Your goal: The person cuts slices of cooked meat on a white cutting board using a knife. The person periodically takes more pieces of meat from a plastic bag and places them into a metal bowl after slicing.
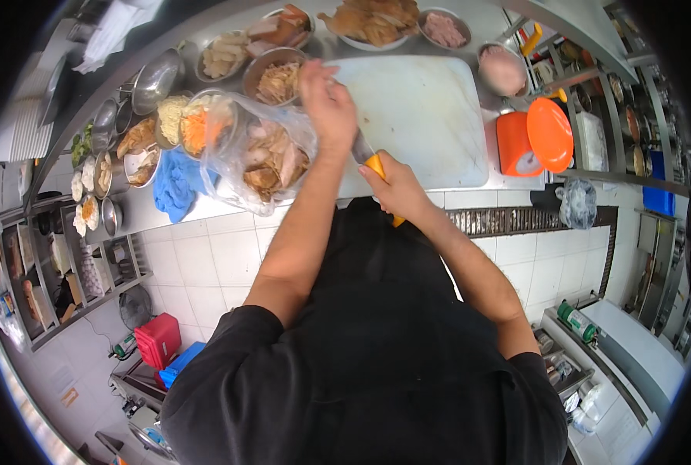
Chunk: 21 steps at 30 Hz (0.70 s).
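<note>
My right hand [396, 183] grips the yellow handle of a kitchen knife [366, 148] at the near edge of a white cutting board [421, 116]. The blade slants up and left, partly behind my left wrist. Slightly blurred, my left hand [329, 104] is at the board's left edge with its fingers apart and nothing visible in them. Beside its fingertips is a metal bowl of shredded food [278, 81], perhaps chicken. A clear plastic bag of cooked meat pieces [275, 157] lies left of my left forearm.
An orange kitchen scale [517, 145] stands right of the board. Behind it are a bowl of pink minced meat [444, 30] and a plate of cooked poultry [374, 22]. Leftward lie a bowl of shredded carrot [199, 131] and a blue cloth [177, 183]. A metal shelf edge [572, 32] overhangs the back.
</note>
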Tool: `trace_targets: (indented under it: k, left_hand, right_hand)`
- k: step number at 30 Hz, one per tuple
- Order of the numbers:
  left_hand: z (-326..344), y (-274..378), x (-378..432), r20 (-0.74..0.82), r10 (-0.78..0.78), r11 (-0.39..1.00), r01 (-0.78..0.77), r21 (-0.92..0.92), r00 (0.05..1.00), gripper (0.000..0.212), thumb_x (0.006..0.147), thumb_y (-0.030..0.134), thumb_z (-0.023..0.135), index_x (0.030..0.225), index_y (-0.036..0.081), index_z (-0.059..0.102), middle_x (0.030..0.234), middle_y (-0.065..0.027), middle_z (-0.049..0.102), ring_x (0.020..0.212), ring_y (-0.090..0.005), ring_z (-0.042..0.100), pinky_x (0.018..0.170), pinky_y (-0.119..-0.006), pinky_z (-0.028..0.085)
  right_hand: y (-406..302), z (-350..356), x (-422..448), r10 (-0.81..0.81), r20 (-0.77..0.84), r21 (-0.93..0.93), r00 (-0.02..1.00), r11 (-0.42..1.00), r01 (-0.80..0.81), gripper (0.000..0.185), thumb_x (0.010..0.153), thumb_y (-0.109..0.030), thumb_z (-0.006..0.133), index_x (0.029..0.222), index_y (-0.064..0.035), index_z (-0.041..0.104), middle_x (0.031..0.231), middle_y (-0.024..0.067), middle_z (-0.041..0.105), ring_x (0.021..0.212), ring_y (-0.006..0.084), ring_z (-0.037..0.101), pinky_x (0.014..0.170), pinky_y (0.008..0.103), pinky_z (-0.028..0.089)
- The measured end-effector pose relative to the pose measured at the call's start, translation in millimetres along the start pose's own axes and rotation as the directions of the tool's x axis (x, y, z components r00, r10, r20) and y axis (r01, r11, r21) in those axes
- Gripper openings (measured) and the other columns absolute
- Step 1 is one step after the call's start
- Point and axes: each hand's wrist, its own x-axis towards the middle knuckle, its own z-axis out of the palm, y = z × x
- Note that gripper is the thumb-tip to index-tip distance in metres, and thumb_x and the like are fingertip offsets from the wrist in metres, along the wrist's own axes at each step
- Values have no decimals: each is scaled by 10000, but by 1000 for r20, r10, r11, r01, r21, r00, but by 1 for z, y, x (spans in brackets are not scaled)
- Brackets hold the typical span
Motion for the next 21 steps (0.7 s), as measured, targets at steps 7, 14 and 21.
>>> trace_targets:
  k: [7, 14, 21]
  left_hand:
    - [-53, -89, 117, 362, -391, 919, 334, 211, 846, 320, 1013, 242, 713, 1200, -18, 729, 1223, -255, 736, 1234, -431, 664, 1062, -453, 514]
    - [-126, -73, 156, 475, -370, 928, 338, 154, 799, 346, 1023, 167, 745, 1335, 17, 735, 1172, -117, 790, 1095, -177, 745, 943, -317, 575]
    - [-176, -39, 163, 423, -365, 929, 355, 104, 829, 191, 1008, 106, 757, 1170, 5, 763, 1040, -24, 781, 933, -106, 712, 852, -273, 574]
  right_hand:
    - [-70, -12, 18, -5, -35, -126, 999, 992, 1, 361, 1092, -347, 654, 1020, -10, 545, 675, 96, 603, 498, 193, 615, 478, 366, 489]
    - [-22, -46, 9, 117, -222, -27, 968, 992, -126, 349, 1085, -323, 681, 977, -23, 538, 647, 72, 576, 458, 148, 554, 463, 338, 470]
    - [27, -52, -7, -8, -365, -300, 931, 948, -109, 373, 1070, -334, 703, 965, -11, 550, 680, 166, 641, 555, 312, 636, 537, 425, 500]
